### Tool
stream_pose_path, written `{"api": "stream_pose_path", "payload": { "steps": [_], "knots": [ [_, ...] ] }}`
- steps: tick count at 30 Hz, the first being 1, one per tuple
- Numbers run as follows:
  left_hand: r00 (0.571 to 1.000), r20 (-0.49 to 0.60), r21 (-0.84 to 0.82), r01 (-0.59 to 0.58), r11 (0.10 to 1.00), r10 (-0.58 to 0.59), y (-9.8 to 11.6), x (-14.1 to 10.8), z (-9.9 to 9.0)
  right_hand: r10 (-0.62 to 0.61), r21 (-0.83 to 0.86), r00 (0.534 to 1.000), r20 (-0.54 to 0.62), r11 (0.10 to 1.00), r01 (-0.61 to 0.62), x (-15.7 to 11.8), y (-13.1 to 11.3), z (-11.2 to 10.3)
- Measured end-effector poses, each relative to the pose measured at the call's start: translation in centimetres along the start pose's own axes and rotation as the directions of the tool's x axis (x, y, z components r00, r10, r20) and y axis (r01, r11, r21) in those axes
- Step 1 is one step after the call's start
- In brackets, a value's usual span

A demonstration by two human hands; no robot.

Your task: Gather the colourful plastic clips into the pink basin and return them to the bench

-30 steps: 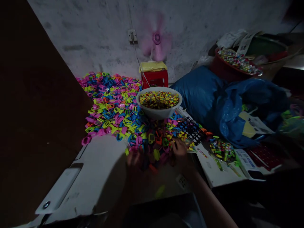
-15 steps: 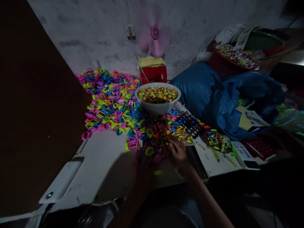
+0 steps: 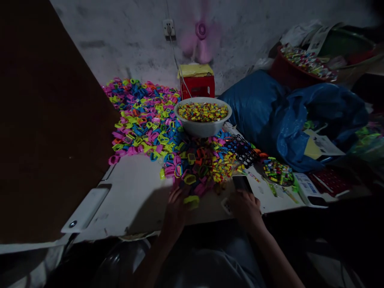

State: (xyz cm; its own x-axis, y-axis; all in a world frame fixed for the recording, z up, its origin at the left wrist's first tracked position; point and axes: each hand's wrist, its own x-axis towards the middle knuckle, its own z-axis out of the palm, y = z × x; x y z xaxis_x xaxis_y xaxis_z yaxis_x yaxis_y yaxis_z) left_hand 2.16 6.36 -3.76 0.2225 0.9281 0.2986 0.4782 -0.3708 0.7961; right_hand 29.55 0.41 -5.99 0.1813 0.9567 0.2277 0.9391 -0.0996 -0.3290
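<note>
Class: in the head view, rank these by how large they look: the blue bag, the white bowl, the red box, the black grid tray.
1. blue bag
2. white bowl
3. red box and black grid tray: look alike; the box sits farther back, so unsure.

The room around me is dim, with light falling mostly on the middle of the white counter (image 3: pixel 132 200) in front of me. Behind it stands a rough, grey plastered wall (image 3: pixel 120 44), stained and uneven. A white socket (image 3: pixel 168 27) sits high on that wall, with a cord running down from it. Beside the socket a pink fan (image 3: pixel 200 38) spins, blurred, above a small red stool (image 3: pixel 198 86). A tall dark brown panel (image 3: pixel 45 128) shuts off my left side. To my right the corner sinks into shadow.
</note>
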Motion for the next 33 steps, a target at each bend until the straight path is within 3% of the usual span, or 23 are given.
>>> {"api": "stream_pose_path", "payload": {
  "steps": [2, 4, 5, 7, 9, 12, 14, 17, 19, 23, 29, 33],
  "knots": [
    [0.960, 0.000, -0.178, 0.277, 0.944, -0.281, 0.9, -1.1, -1.0, -0.076, -0.023, 0.997, 0.028, 0.997, 0.077, -1.2, -0.3, -0.3],
    [0.844, 0.086, -0.364, 0.522, 0.772, -0.530, 2.1, -2.1, -1.7, -0.116, -0.042, 0.992, 0.041, 0.992, 0.117, -1.9, -0.5, -0.4],
    [0.782, 0.165, -0.451, 0.601, 0.660, -0.601, 2.8, -2.5, -2.0, -0.114, -0.056, 0.992, 0.056, 0.992, 0.117, -2.0, -0.6, -0.4],
    [0.684, 0.334, -0.575, 0.693, 0.434, -0.649, 4.1, -3.1, -2.2, -0.084, -0.077, 0.990, 0.114, 0.993, 0.093, -1.7, -1.2, -0.6],
    [0.619, 0.465, -0.630, 0.734, 0.254, -0.633, 5.1, -3.5, -2.2, -0.052, -0.086, 0.984, 0.168, 0.994, 0.067, -1.1, -2.1, -0.6],
    [0.566, 0.561, -0.650, 0.753, 0.103, -0.604, 5.6, -3.8, -1.8, -0.024, -0.068, 0.987, 0.158, 0.997, 0.035, -0.4, -3.2, -0.3],
    [0.534, 0.602, -0.644, 0.764, 0.034, -0.594, 5.5, -3.8, -1.5, -0.011, -0.032, 0.997, 0.075, 0.999, 0.014, -0.3, -3.3, 0.1],
    [0.479, 0.611, -0.619, 0.786, -0.002, -0.630, 5.4, -3.7, -1.1, -0.003, 0.055, 0.990, -0.139, 0.998, 0.010, -0.2, -1.9, 0.6],
    [0.459, 0.588, -0.605, 0.796, 0.014, -0.666, 5.4, -3.6, -0.9, 0.054, 0.099, 0.978, -0.204, 0.995, -0.034, 0.1, -0.3, 0.5],
    [0.482, 0.598, -0.584, 0.809, 0.063, -0.640, 5.3, -3.8, -0.3, 0.205, 0.068, 0.968, -0.146, 0.978, -0.197, 1.2, 2.5, 0.0],
    [0.546, 0.678, -0.568, 0.814, 0.121, -0.491, 4.9, -3.4, 0.8, 0.267, 0.052, 0.949, -0.167, 0.964, -0.262, 1.8, 4.8, 0.4],
    [0.551, 0.702, -0.540, 0.825, 0.167, -0.451, 6.2, -1.3, 3.1, 0.306, 0.153, 0.935, -0.182, 0.948, -0.281, 1.3, 7.4, 0.8]
  ]
}}
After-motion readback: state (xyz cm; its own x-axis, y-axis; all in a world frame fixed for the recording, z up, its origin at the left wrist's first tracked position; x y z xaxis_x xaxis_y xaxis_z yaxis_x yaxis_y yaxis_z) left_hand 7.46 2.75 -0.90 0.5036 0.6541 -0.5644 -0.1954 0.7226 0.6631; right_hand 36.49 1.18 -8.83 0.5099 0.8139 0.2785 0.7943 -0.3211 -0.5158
